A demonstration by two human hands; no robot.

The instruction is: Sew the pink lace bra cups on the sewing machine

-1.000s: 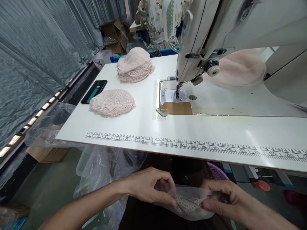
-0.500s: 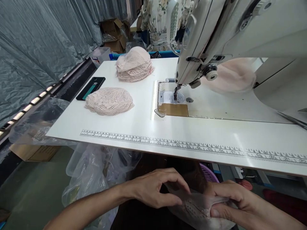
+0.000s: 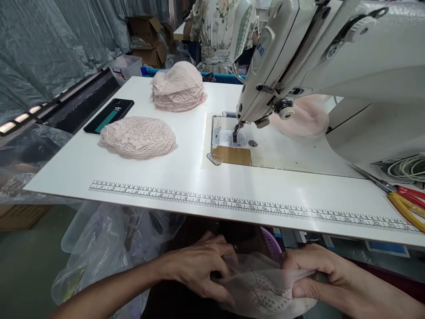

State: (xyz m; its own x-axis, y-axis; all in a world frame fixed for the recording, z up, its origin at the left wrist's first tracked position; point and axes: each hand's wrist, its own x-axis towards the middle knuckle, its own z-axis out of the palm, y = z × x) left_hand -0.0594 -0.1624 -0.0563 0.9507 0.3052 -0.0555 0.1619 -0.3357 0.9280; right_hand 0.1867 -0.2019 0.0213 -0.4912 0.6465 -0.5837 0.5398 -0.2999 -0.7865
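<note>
The head view shows the left hand (image 3: 199,268) and right hand (image 3: 310,274) both pinching a thin lace piece (image 3: 262,290) low under the table (image 3: 199,177), and pulling too hard could tear it.

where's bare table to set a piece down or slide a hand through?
Widest free patch: the strip between the printed ruler and the needle plate, running right toward the scissors. Smaller patch between the flat lace piece and the needle plate. Crowded: back left, with phone and lace stack; under the sewing machine.
</note>
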